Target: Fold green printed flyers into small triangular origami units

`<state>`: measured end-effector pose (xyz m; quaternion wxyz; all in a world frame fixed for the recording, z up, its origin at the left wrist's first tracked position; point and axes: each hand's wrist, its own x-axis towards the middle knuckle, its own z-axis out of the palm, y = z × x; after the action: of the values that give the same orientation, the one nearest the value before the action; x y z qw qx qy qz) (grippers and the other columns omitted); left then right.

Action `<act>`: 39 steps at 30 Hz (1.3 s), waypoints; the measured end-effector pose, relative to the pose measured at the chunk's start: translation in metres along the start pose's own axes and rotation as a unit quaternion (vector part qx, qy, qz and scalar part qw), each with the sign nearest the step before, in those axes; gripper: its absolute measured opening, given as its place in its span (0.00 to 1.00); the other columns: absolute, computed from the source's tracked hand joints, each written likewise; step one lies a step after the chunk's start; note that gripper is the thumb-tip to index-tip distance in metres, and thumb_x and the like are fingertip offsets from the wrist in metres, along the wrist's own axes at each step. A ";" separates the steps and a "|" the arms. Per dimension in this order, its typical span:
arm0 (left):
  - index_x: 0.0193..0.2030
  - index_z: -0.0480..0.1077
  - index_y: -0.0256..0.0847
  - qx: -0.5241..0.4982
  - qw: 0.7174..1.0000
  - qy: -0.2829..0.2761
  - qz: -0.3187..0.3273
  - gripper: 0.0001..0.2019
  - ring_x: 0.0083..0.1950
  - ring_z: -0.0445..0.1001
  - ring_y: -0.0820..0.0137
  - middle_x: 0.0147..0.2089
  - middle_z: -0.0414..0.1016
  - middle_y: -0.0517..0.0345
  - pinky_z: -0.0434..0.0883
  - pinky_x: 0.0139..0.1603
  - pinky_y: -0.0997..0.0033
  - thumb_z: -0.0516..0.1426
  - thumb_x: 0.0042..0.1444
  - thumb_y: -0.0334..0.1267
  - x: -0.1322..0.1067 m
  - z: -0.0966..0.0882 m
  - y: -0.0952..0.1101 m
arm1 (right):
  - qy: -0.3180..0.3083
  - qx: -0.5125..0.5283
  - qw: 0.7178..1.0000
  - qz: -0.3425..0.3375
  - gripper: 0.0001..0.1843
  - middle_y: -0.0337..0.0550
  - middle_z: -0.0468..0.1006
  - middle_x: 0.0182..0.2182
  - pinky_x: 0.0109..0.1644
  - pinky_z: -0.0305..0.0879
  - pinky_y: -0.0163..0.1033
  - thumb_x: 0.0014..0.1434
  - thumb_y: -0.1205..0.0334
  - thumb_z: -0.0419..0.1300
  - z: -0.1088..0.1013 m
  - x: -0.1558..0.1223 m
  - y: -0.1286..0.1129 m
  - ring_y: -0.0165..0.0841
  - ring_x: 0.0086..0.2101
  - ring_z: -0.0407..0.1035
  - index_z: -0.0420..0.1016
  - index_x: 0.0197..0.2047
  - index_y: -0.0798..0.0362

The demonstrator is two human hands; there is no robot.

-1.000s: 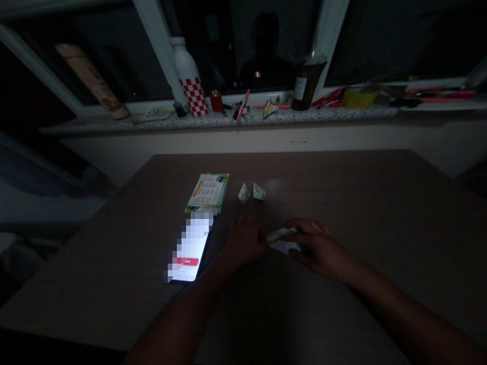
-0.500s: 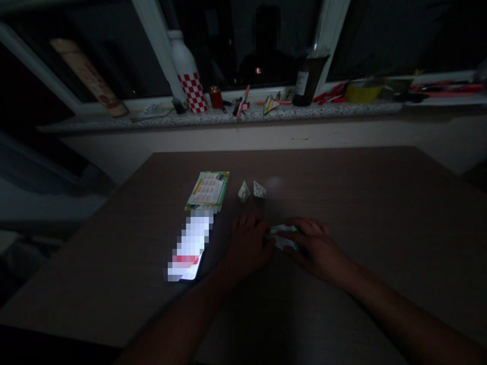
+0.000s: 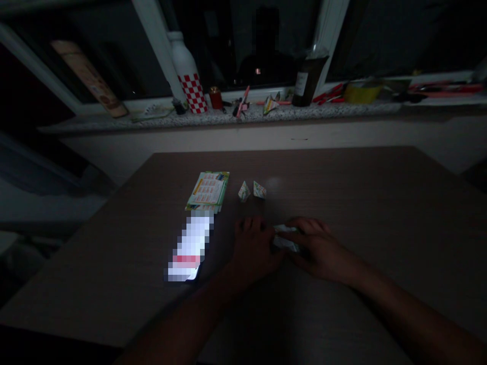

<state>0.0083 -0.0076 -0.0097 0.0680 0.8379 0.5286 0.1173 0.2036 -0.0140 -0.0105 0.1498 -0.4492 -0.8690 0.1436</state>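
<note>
Laterally, tabletop (image 3: pixel 380 203) extending broadly toward 3 o'clock, far edge (image 3: pixel 281 151) at 12, phone (image 3: pixel 190 244) at 9 from left hand (image 3: pixel 255 247), paper (image 3: pixel 285 245) at 9 from right hand (image 3: pixel 322 248), right fingers half-spread across paper, left fingers curled at its end, grip of either indeterminable.

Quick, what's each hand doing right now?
Left hand: at the left edge of the paper, too dark to tell whether it grips.
Right hand: fingers over the paper; pinching cannot be told.
</note>
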 end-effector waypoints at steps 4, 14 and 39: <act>0.42 0.72 0.45 -0.004 1.000 0.007 0.003 0.24 0.53 0.61 0.55 0.47 0.65 0.50 0.56 0.54 0.50 0.56 0.49 0.62 0.001 0.001 -0.001 | -0.017 0.013 1.000 -0.019 0.29 0.47 0.69 0.52 0.56 0.53 0.53 0.54 0.61 0.61 -0.004 0.000 0.005 0.44 0.53 0.61 0.66 0.59 0.41; 0.37 0.71 0.41 -0.024 0.999 -0.009 0.042 0.28 0.50 0.63 0.57 0.46 0.66 0.51 0.58 0.53 0.54 0.55 0.45 0.66 0.009 0.000 -0.012 | 0.003 0.028 0.999 -0.035 0.24 0.46 0.72 0.45 0.54 0.56 0.51 0.50 0.58 0.66 -0.010 -0.002 0.015 0.43 0.49 0.64 0.73 0.52 0.43; 0.44 0.71 0.42 -0.026 0.991 -0.022 0.126 0.23 0.51 0.65 0.59 0.46 0.70 0.52 0.57 0.56 0.54 0.54 0.54 0.59 0.007 -0.013 -0.020 | 0.002 0.012 0.992 -0.126 0.12 0.43 0.77 0.39 0.54 0.59 0.47 0.53 0.66 0.61 -0.013 0.001 0.014 0.39 0.45 0.66 0.77 0.42 0.50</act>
<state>-0.0094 0.0073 -0.0010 0.0864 0.8982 0.4138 0.1203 0.2182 -0.0039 -0.0042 0.1736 -0.3341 -0.9168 0.1333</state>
